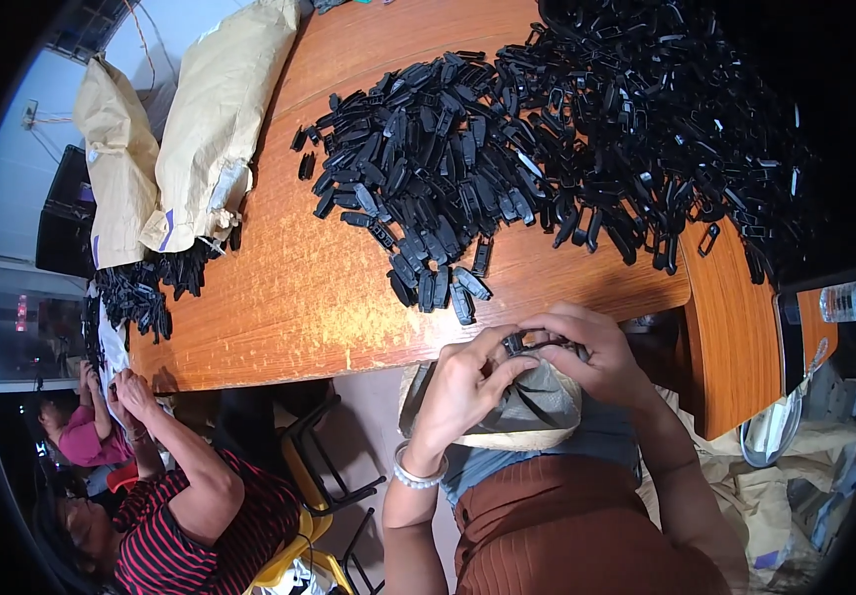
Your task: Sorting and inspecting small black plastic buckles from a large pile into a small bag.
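Observation:
At the table's front edge, my left hand [465, 382] and my right hand [591, 349] meet over my lap. Between their fingertips is a small black plastic part [515, 344], pinched on both sides; the fingers hide most of it. Under my hands an open bag with a grey lining [522, 397] rests on my lap. Ahead on the wooden table [299, 288] lies a heap of slim black plastic pieces [428, 149], its nearest pieces just beyond my left hand. It runs into a larger heap of black clip-like frames [646, 129] to the right.
Two brown paper sacks [220, 109] stand at the far left, with more black parts [140, 297] beside them. A person in a striped shirt [200, 526] works at the left near yellow chairs [314, 466]. Crumpled paper sacks [775, 486] lie on the floor at right.

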The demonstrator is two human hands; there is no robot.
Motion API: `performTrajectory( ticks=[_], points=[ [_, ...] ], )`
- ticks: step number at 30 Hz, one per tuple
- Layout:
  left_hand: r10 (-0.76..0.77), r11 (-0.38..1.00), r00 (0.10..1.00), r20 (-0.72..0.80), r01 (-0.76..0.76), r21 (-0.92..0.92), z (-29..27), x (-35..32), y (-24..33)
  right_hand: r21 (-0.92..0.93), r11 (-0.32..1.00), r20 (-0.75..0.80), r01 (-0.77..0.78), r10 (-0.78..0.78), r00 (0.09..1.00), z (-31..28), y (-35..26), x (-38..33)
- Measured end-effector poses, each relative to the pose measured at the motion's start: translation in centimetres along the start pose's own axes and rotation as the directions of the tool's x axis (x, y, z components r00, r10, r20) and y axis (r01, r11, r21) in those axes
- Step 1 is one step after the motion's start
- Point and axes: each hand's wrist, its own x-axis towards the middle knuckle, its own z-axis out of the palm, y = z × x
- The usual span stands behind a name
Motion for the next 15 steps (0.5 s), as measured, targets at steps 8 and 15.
performTrajectory(
  ticks=[8,15],
  points=[
    [0.162,0.986,0.984,-0.068,-0.159,0.047,-0.3,-1.1,-0.5,-0.21,0.963,0.039,0.172,-0.167,0.985,-0.3,0.4,0.1],
    [0.011,0.991,0.992,-0.128,-0.028,-0.132,1.1,-1.5,-0.4,-0.344,0.929,0.011,0.139,-0.143,0.99,1.7,0.2,-0.8]
  ],
)
